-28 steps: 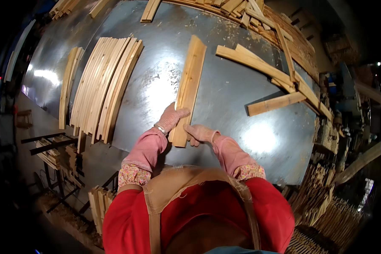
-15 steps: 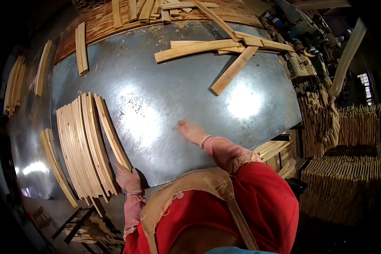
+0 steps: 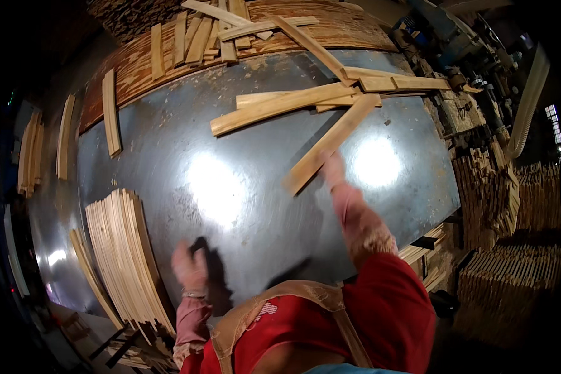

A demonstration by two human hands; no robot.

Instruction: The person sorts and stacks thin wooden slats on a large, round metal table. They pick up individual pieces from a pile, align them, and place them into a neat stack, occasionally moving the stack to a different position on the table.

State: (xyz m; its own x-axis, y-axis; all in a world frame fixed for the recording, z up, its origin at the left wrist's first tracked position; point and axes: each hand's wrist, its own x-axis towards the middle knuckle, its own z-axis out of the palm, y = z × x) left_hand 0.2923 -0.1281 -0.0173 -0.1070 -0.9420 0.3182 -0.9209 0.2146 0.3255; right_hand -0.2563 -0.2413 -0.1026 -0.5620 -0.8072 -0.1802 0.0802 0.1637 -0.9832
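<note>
My right hand (image 3: 333, 168) has its fingers closed on the edge of a wooden slat (image 3: 338, 138), which lies slantwise with its upper end by other slats. The near end of this slat is slightly blurred. Over the near left of the metal tabletop, my left hand (image 3: 189, 268) is empty, with thumb and fingers apart. It is nearest to a row of narrow wooden slats (image 3: 121, 249) packed side by side at the left. Beyond my right hand, a long curved slat (image 3: 280, 109) lies across others in a loose heap.
Several slats (image 3: 199, 40) lie on a wooden board (image 3: 128, 62) along the far edge. One slat (image 3: 111, 112) stands apart at the far left. Tall stacks of slats (image 3: 511, 268) and a hose (image 3: 530, 103) are at the right. The metal tabletop (image 3: 255, 187) reflects two bright lights.
My left hand has let go of a slat, which now sits with the row. My right hand has reached forward and taken hold of the slanting slat. The whole view has shifted.
</note>
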